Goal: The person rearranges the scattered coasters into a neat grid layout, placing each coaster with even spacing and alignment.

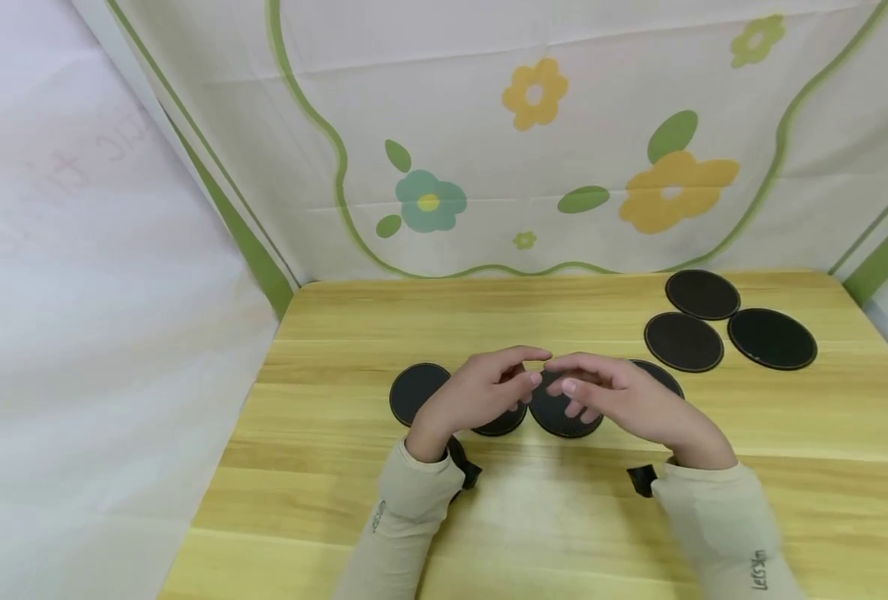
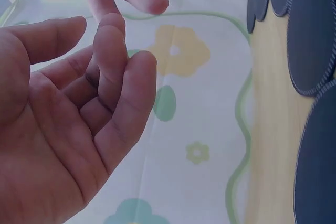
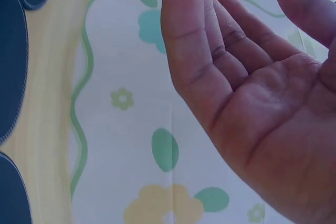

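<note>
Both hands hover over a row of round black coasters on the wooden table, their fingertips almost meeting. The left hand (image 1: pixel 485 387) has loosely bent fingers and holds nothing; in the left wrist view its palm (image 2: pixel 58 124) is bare. The right hand (image 1: pixel 624 396) mirrors it, its palm (image 3: pixel 273 114) bare too in the right wrist view. Beneath them lie the leftmost coaster (image 1: pixel 418 392), a second coaster (image 1: pixel 500 423) partly covered by the left hand, a third coaster (image 1: pixel 564 421) under the right fingers, and a fourth coaster (image 1: pixel 660 377) half hidden behind the right hand.
Toward the back right of the table (image 1: pixel 324 350), three more coasters touch in a cluster: a rear one (image 1: pixel 702 293), a front one (image 1: pixel 684 342) and a right one (image 1: pixel 772 338). A white flower-printed cloth (image 1: pixel 474 125) hangs behind the table; another white cloth (image 1: pixel 99 333) hangs at left.
</note>
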Tool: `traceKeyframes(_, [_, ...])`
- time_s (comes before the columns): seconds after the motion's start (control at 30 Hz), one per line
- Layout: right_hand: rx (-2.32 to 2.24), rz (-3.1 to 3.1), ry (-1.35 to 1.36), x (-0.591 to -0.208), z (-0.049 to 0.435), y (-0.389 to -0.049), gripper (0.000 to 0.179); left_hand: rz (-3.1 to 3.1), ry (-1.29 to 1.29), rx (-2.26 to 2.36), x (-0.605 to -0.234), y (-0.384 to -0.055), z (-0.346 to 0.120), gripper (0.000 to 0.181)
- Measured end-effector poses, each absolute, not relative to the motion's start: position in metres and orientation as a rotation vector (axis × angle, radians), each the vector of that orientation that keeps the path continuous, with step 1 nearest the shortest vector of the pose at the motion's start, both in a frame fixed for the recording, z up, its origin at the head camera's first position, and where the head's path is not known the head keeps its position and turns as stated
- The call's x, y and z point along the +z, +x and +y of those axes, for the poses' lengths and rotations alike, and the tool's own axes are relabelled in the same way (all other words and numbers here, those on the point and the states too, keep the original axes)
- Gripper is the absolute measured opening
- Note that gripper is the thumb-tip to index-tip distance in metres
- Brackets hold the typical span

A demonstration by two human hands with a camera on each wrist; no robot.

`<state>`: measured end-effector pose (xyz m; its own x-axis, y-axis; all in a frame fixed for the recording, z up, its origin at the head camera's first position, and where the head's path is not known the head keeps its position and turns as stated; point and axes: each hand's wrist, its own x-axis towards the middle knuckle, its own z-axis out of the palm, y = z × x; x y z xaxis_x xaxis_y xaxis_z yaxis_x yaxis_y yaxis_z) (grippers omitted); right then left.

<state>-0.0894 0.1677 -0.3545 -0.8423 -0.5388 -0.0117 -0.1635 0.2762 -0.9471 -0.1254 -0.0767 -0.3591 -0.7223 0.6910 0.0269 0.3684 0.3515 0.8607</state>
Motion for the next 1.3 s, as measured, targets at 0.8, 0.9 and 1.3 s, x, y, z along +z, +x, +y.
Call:
traceKeyframes(0.8, [-1.549, 2.502, -0.072, -0.377, 0.266, -0.119, 0.064, 2.342, 0.875, 0.847, -0.380, -0.158, 0.024, 0.055])
traceKeyframes(0.9, [-1.485, 2.504, 0.089, -0.385, 0.282, -0.120, 0.070, 2.310, 0.863, 0.798, -0.379, -0.166, 0.050, 0.060])
traceKeyframes(1.3, [-1.358, 2.469, 0.341, -0.413, 0.305, -0.128, 0.071, 2.130, 0.654, 0.810, -0.394, -0.190, 0.131, 0.070])
